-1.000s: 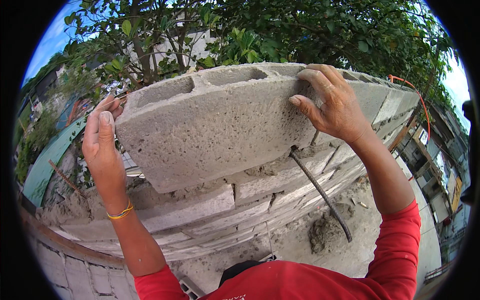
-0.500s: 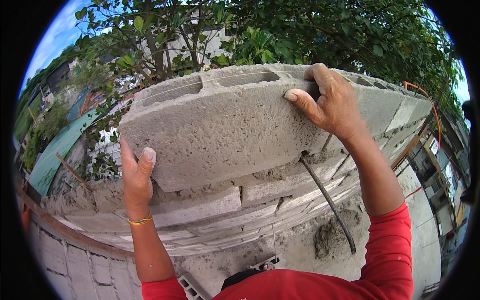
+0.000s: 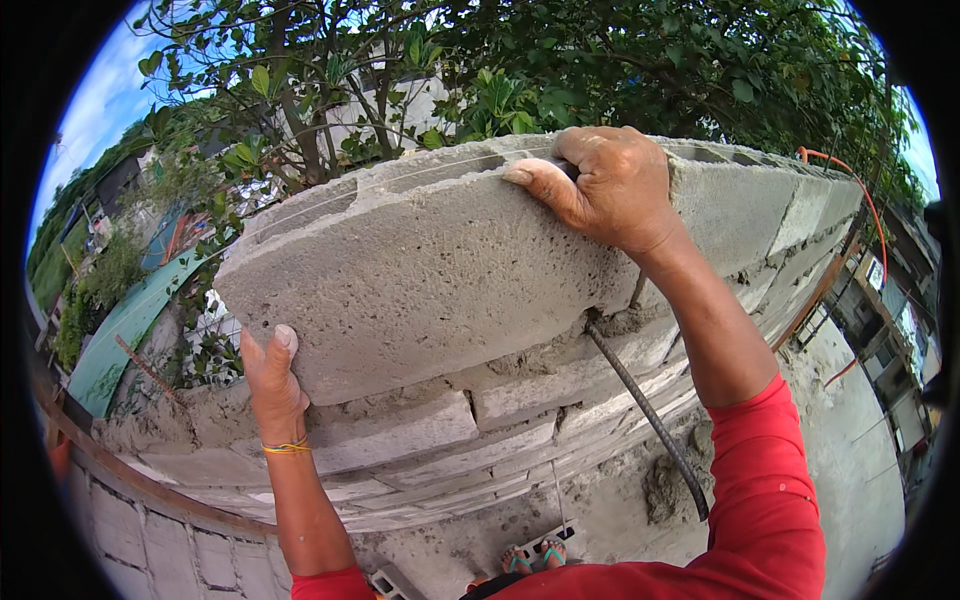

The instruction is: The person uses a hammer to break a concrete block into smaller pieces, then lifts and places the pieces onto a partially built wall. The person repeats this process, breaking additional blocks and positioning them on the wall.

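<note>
A grey concrete hollow block (image 3: 420,275) sits on the top course of a block wall (image 3: 410,432), over a rough bed of mortar (image 3: 470,377). My left hand (image 3: 272,388) braces the block's lower left end, thumb on the near face, fingers partly hidden behind the end. Over the top edge near its right end, my right hand (image 3: 618,190) is hooked with the fingertips hidden in a cavity and the thumb along the rim. A thin string (image 3: 425,175) runs across the top. To the right, another block (image 3: 730,215) stands in line.
A bent steel bar (image 3: 650,412) juts from the wall toward me. Below lie a mortar heap (image 3: 664,487) and a hollow block (image 3: 392,582). Leafy branches (image 3: 640,70) crowd the far side, and an orange hose (image 3: 872,205) hangs at right.
My right hand has shifted left along the block's top edge. My left hand has slid lower on the left end. The view has turned slightly, showing sandalled feet below.
</note>
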{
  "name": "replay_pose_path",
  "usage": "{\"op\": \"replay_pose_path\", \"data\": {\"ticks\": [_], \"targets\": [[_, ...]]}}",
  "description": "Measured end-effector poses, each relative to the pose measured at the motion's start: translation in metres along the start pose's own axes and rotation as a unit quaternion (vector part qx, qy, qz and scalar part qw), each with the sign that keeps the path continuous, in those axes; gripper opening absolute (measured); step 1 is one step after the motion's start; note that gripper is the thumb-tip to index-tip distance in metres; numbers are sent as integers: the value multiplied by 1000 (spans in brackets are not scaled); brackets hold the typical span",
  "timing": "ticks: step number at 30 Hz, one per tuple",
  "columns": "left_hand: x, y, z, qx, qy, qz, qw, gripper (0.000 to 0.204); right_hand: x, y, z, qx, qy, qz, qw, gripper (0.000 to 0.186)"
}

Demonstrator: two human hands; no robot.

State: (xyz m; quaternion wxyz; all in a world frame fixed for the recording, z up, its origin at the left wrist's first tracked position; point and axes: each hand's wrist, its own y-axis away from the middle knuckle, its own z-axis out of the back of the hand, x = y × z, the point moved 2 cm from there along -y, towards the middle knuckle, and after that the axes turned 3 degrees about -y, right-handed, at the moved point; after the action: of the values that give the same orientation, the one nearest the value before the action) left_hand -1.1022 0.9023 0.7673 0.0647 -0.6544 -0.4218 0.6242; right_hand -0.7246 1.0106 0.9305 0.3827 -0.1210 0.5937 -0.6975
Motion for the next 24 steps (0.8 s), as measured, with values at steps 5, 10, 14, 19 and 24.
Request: {"op": "replay_pose_path", "data": {"ticks": [5, 10, 14, 19, 24], "targets": [[-8, -17, 22, 1, 28, 0, 1000, 89, -3, -29, 5, 19, 54, 10, 998, 77], [-35, -42, 44, -5, 96, 21, 995, 79, 3, -70, 26, 90, 17, -5, 996, 66], [-60, -43, 49, -52, 117, 22, 992, 77, 20, -94, 51, 82, -23, 30, 996, 74], [-98, -12, 44, -156, 86, 7, 984, 82, 40, -99, 69, 71, -7, 34, 997, 76], [-119, 39, 39, -197, 46, 53, 978, 71, 50, -78, 71, 69, 2, 25, 997, 75]]}}
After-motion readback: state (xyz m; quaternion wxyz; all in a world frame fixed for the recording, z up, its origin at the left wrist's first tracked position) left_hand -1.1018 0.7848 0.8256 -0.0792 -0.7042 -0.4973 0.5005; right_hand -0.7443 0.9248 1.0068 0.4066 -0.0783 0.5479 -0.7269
